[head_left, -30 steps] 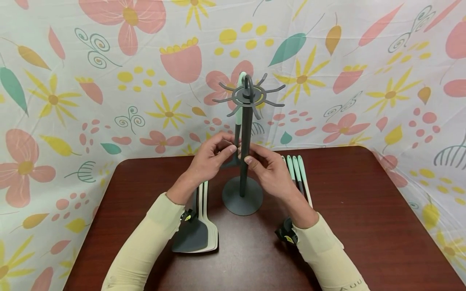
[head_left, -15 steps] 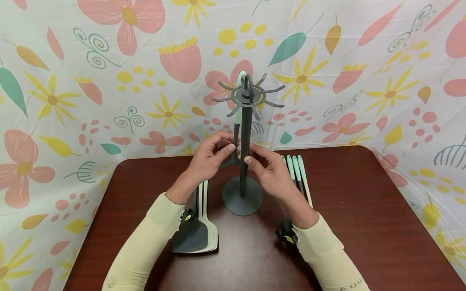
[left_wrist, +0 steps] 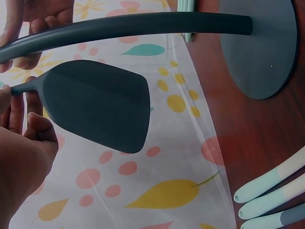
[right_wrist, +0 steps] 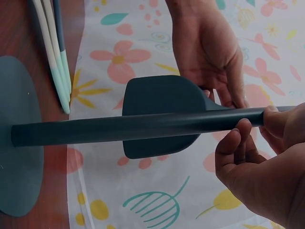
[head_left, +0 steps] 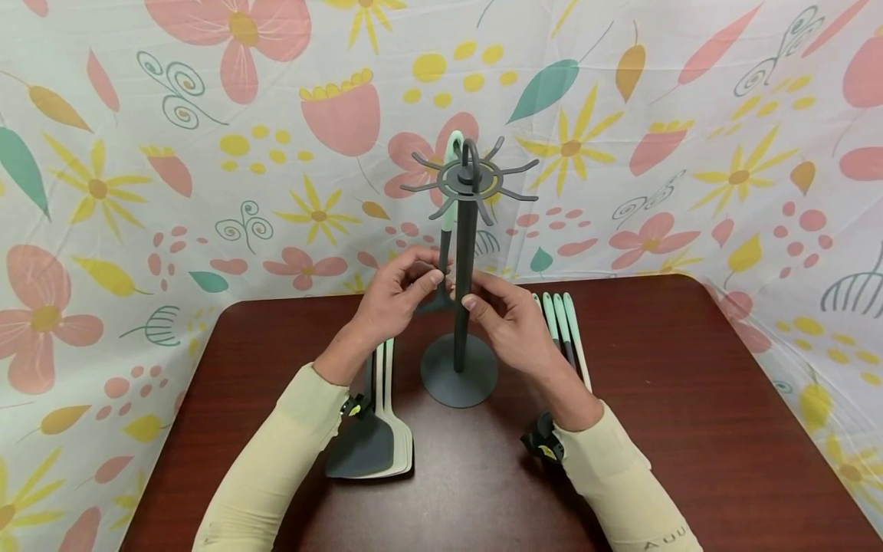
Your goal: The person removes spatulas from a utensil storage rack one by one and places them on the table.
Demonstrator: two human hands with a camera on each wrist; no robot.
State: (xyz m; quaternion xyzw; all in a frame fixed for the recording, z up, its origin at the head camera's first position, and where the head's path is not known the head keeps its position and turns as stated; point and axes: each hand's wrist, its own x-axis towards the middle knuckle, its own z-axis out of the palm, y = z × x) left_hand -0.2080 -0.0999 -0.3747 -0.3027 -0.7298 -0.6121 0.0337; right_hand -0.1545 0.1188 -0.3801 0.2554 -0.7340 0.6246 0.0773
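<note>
A dark grey utensil stand (head_left: 464,291) with a round base and a ring of hooks stands upright mid-table. Behind its pole, my left hand (head_left: 396,295) pinches the dark shaft of a turner (head_left: 449,207) just above its blade. The turner's mint handle points up, its end close to the back hooks; I cannot tell whether a hook passes through its hole. In the left wrist view the flat turner blade (left_wrist: 95,105) hangs beside the pole, apart from it. My right hand (head_left: 513,318) grips the pole at mid-height, thumb in front.
Several turners (head_left: 372,445), one dark and others cream, lie stacked at the left of the base. Several mint-handled utensils (head_left: 566,322) lie on the right, partly hidden by the right arm. A flowered cloth (head_left: 621,192) hangs behind the table (head_left: 690,399).
The turner's handle has shifted slightly left and up at its top, tilting a little away from the pole. My left hand has moved slightly left with it; my right hand stays on the pole.
</note>
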